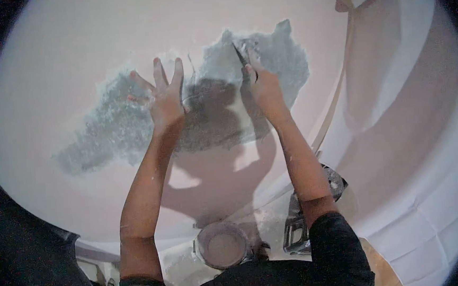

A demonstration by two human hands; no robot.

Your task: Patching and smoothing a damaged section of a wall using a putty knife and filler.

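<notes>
A pale pink wall [99, 35] fills the view before me, with a large ragged grey patch [116, 124] where the top coat is absent. My left hand [166, 97] lies with fingers spread against the wall, at the upper middle edge of this patch; nothing is in it. Higher up and to the right, my right hand [265, 87] is closed round a scraper [239, 54]. Its thin dark blade points up and left over the grey surface. The handle is mostly hidden by my fingers. My shadow falls over the middle of the patch.
White sheeting [395, 94] hangs down the right side. Below, a round bucket [223, 244] stands on the floor near my body. A dark metal-framed object [297, 231] is partly hidden beside my right arm. Someone's dark clothing [29, 252] shows at lower left.
</notes>
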